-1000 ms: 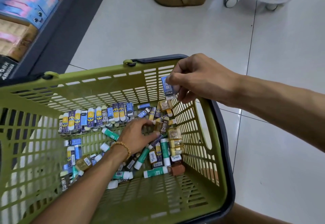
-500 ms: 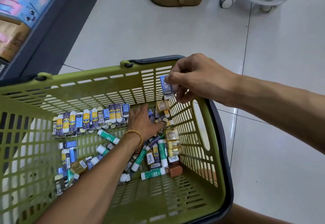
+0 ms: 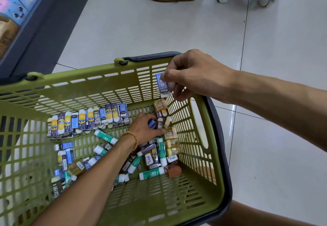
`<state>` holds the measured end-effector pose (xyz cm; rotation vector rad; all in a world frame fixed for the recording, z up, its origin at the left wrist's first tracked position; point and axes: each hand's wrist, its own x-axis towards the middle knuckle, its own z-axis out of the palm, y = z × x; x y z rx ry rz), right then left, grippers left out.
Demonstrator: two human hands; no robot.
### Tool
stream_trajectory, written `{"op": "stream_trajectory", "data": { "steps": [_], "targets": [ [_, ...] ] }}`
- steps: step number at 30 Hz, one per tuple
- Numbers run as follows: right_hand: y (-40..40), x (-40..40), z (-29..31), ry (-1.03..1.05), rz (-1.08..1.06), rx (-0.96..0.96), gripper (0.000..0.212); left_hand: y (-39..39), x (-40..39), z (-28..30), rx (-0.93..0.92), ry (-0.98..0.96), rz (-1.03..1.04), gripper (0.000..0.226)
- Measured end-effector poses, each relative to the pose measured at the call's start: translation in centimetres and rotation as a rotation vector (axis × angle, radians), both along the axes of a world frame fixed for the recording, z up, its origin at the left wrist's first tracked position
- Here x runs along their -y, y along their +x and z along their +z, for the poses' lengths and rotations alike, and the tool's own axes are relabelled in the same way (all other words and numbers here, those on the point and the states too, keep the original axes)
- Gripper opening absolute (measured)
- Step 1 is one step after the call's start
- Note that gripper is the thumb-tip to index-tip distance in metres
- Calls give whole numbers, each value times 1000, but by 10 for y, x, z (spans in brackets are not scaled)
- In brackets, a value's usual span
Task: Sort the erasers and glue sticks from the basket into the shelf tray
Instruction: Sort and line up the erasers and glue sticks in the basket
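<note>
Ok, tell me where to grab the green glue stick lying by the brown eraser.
Pinch the green glue stick across its green barrel, coming straight down from above. It lies flat on the basket floor with bare floor in front, while the brown eraser crowds its right end.

Both bare forearms are out in front of the person, reaching forward and down. The left forearm runs up from the lower left, a wooden bead bracelet (image 3: 131, 137) circling its wrist. The left hand (image 3: 144, 128) is low, palm down, back of the hand up, a ring on one finger, its fingers curling round a small blue-wrapped eraser (image 3: 151, 124). The right forearm comes in from the right edge, angled across and higher than the left. The right hand (image 3: 196, 73) hangs knuckles up, wrist bent slightly down, thumb and fingertips pinching a small blue rectangular eraser (image 3: 163, 85) that stands nearly upright below them, the other fingers tucked beneath.
</note>
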<state>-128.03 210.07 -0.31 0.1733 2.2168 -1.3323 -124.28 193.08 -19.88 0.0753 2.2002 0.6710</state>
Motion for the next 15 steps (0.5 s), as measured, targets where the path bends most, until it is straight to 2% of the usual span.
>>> {"op": "stream_trajectory", "data": {
  "steps": [5, 9, 15],
  "targets": [
    [0, 0, 0, 5, 4, 0, 16, 1, -7, 1, 11, 18, 60, 52],
    [1, 0, 0, 6, 0, -2, 16, 3, -9, 4, 91, 156, 147, 57],
    [1, 1, 0, 5, -2, -2, 17, 2, -18, -2, 179, 210, 348, 53]
  ]
}}
